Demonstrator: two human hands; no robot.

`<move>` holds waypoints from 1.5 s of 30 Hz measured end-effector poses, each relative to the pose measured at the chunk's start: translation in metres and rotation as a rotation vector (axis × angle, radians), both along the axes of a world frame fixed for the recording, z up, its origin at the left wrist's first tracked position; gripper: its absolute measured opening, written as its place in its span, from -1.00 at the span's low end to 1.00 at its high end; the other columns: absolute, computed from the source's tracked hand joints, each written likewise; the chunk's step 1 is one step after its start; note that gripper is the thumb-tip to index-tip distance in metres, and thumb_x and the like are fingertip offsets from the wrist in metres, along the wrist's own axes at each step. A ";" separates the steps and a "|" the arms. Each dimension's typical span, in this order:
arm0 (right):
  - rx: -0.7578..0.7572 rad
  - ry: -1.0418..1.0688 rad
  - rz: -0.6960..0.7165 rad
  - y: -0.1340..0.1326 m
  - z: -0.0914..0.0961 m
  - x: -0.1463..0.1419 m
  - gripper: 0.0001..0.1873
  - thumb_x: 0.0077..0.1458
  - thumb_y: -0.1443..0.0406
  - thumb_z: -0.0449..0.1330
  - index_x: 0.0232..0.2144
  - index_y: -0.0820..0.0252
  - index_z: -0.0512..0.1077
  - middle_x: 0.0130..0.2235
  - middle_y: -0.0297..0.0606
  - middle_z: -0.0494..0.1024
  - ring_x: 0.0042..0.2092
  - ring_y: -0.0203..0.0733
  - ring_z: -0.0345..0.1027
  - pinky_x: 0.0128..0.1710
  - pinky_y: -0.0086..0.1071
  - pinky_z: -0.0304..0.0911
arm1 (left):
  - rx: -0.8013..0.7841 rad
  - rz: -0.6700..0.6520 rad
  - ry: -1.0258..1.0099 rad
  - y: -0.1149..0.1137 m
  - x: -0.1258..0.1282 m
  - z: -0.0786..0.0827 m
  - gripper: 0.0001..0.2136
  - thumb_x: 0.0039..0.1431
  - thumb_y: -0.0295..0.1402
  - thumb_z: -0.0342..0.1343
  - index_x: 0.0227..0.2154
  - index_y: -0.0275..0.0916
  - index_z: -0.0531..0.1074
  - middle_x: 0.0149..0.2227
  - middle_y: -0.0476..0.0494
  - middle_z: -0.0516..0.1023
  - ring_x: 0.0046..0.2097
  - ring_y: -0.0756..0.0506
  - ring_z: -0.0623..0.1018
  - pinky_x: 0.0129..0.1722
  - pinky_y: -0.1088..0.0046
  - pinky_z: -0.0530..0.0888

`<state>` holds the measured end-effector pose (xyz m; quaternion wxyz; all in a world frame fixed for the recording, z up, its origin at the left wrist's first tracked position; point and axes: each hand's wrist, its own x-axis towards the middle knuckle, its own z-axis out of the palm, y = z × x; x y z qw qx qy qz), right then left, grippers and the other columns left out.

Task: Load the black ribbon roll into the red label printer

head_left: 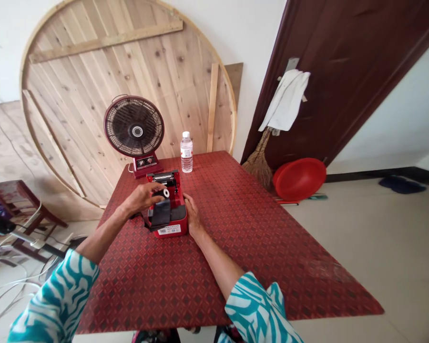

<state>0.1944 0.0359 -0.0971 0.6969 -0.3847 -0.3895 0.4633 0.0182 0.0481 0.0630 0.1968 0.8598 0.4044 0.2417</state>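
A small red receipt printer [171,224] sits on the red patterned table [236,238], its lid open toward the far side. My left hand [143,196] reaches over its top, fingers pinched on a white paper roll [165,193] at the open bay. A dark strip [160,212] hangs down over the printer's front below that hand. My right hand [192,216] lies against the printer's right side, fingers curled around its edge, steadying it.
A red desk fan [135,128] and a clear water bottle [186,152] stand at the table's far end. A round wooden tabletop leans on the wall behind. A stool [17,200] and cables lie at the left; a red basin [299,178] and broom by the door.
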 end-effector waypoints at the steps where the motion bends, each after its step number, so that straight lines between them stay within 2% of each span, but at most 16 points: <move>1: 0.001 0.004 -0.002 0.001 0.000 -0.001 -0.57 0.06 0.00 0.11 -0.07 0.00 0.46 -0.03 -0.31 0.54 0.08 -0.10 0.31 0.07 -0.19 0.21 | -0.008 -0.006 0.069 0.005 0.008 -0.003 -0.71 0.01 -0.29 0.18 -0.16 -0.20 0.52 -0.17 -0.10 0.60 -0.16 -0.13 0.56 -0.09 0.38 0.44; 5: -0.002 0.021 -0.018 0.004 -0.001 -0.002 -0.58 0.04 0.00 0.13 -0.10 0.00 0.47 -0.04 -0.32 0.54 0.07 -0.11 0.30 0.07 -0.21 0.22 | -0.017 -0.001 0.306 0.025 0.028 -0.010 -0.75 -0.06 -0.41 0.20 -0.25 -0.16 0.56 -0.19 -0.13 0.62 -0.17 -0.16 0.57 -0.14 0.41 0.45; 9: 0.002 0.037 -0.019 0.005 -0.001 -0.003 -0.59 0.04 0.01 0.13 -0.10 0.00 0.48 -0.06 -0.33 0.54 0.07 -0.12 0.31 0.08 -0.22 0.22 | -0.041 0.025 0.461 0.034 0.040 -0.019 -0.79 -0.13 -0.50 0.21 -0.36 -0.15 0.55 -0.30 -0.13 0.63 -0.22 -0.17 0.58 -0.21 0.43 0.43; 13: -0.003 0.029 -0.017 0.001 -0.001 -0.005 -0.60 0.04 0.02 0.13 -0.11 0.00 0.48 -0.05 -0.32 0.54 0.07 -0.12 0.31 0.09 -0.21 0.21 | -0.073 0.019 0.455 0.038 0.046 -0.033 -0.81 -0.19 -0.58 0.17 -0.46 -0.20 0.47 -0.43 -0.09 0.58 -0.34 -0.15 0.56 -0.30 0.43 0.42; 16: -0.055 0.027 -0.012 0.003 0.005 -0.001 -0.61 0.05 0.02 0.12 -0.11 0.00 0.47 -0.03 -0.32 0.53 0.07 -0.10 0.33 0.12 -0.17 0.19 | -0.102 -0.050 0.402 0.037 0.043 -0.032 -0.86 -0.16 -0.57 0.12 -0.50 -0.21 0.45 -0.45 -0.07 0.57 -0.35 -0.11 0.54 -0.29 0.44 0.42; 19: -0.044 0.047 -0.053 0.020 0.029 0.007 -0.58 0.06 0.00 0.10 -0.09 0.02 0.45 0.04 -0.31 0.50 0.12 -0.11 0.30 0.19 -0.14 0.12 | -0.145 -0.109 0.346 0.028 0.035 -0.023 -0.86 -0.01 -0.48 0.07 -0.40 -0.22 0.50 -0.33 -0.08 0.62 -0.27 -0.09 0.56 -0.22 0.46 0.44; 23: 0.127 -0.045 -0.023 0.050 0.080 0.016 -0.56 0.07 -0.03 0.08 -0.09 -0.01 0.44 0.06 -0.36 0.48 0.13 -0.13 0.29 0.22 -0.11 0.06 | -0.201 -0.093 0.157 -0.002 0.020 -0.014 -0.75 0.15 -0.24 0.03 -0.21 -0.20 0.53 -0.22 -0.08 0.63 -0.21 -0.09 0.58 -0.17 0.45 0.46; 25: 0.178 -0.112 0.026 0.054 0.100 0.017 -0.59 0.07 -0.03 0.09 -0.13 -0.01 0.46 -0.03 -0.38 0.54 0.09 -0.13 0.31 0.21 -0.11 0.07 | -0.164 -0.088 0.113 -0.019 0.014 -0.012 -0.73 0.18 -0.21 0.03 -0.19 -0.18 0.54 -0.21 -0.08 0.63 -0.20 -0.09 0.58 -0.16 0.45 0.47; 27: 0.214 -0.180 0.032 0.045 0.108 0.017 -0.59 0.08 -0.04 0.09 -0.13 0.00 0.47 -0.10 -0.36 0.57 0.03 -0.13 0.35 0.19 -0.14 0.10 | -0.082 -0.110 0.097 -0.036 0.008 -0.012 -0.74 0.21 -0.23 0.01 -0.19 -0.18 0.54 -0.18 -0.09 0.63 -0.18 -0.09 0.58 -0.14 0.45 0.47; 29: 0.253 -0.247 0.003 0.026 0.103 0.019 -0.57 0.13 -0.03 0.05 -0.08 0.02 0.45 -0.12 -0.34 0.57 -0.01 -0.13 0.37 0.17 -0.16 0.12 | 0.031 -0.134 0.083 -0.049 0.002 -0.013 -0.76 0.23 -0.26 0.01 -0.19 -0.18 0.54 -0.18 -0.10 0.62 -0.14 -0.08 0.58 -0.09 0.44 0.45; 31: 0.308 -0.336 -0.017 0.003 0.090 0.021 -0.58 0.19 0.00 0.00 -0.06 0.03 0.43 -0.12 -0.31 0.57 0.00 -0.13 0.37 0.15 -0.18 0.13 | 0.152 -0.121 0.055 -0.056 -0.006 -0.017 -0.79 0.24 -0.29 0.01 -0.21 -0.18 0.53 -0.20 -0.11 0.62 -0.12 -0.08 0.56 -0.06 0.43 0.44; 34: 0.363 -0.456 -0.029 -0.024 0.065 0.023 -0.59 0.24 0.04 -0.05 -0.03 0.05 0.41 -0.11 -0.26 0.57 0.02 -0.13 0.37 0.15 -0.17 0.13 | 0.355 0.058 -0.014 -0.055 -0.019 -0.028 -0.77 0.25 -0.40 -0.05 -0.15 -0.22 0.50 -0.18 -0.17 0.58 -0.11 -0.09 0.53 -0.07 0.38 0.45; 36: 0.387 -0.507 -0.038 -0.033 0.052 0.022 -0.59 0.26 0.07 -0.07 0.02 0.04 0.36 -0.08 -0.24 0.56 0.04 -0.13 0.36 0.15 -0.15 0.13 | 0.463 0.172 -0.005 -0.050 -0.026 -0.039 -0.68 0.19 -0.54 -0.11 -0.08 -0.26 0.46 -0.14 -0.21 0.55 -0.10 -0.11 0.50 -0.09 0.33 0.44; 40: 0.422 -0.572 -0.060 -0.036 0.041 0.020 -0.60 0.28 0.11 -0.09 0.07 0.02 0.31 -0.03 -0.23 0.54 0.07 -0.13 0.35 0.15 -0.13 0.14 | 0.503 0.136 0.166 -0.043 -0.035 -0.055 -0.51 0.02 -0.69 -0.16 -0.05 -0.25 0.46 -0.06 -0.19 0.54 -0.11 -0.13 0.48 -0.12 0.28 0.43; 45: 0.430 -0.618 -0.083 -0.038 0.037 0.021 -0.59 0.29 0.13 -0.12 0.09 0.03 0.31 -0.03 -0.22 0.55 0.09 -0.12 0.34 0.15 -0.11 0.13 | 0.514 0.170 0.236 -0.050 -0.036 -0.063 -0.55 0.13 -0.64 -0.14 0.01 -0.24 0.45 0.00 -0.21 0.52 -0.04 -0.17 0.43 -0.07 0.25 0.42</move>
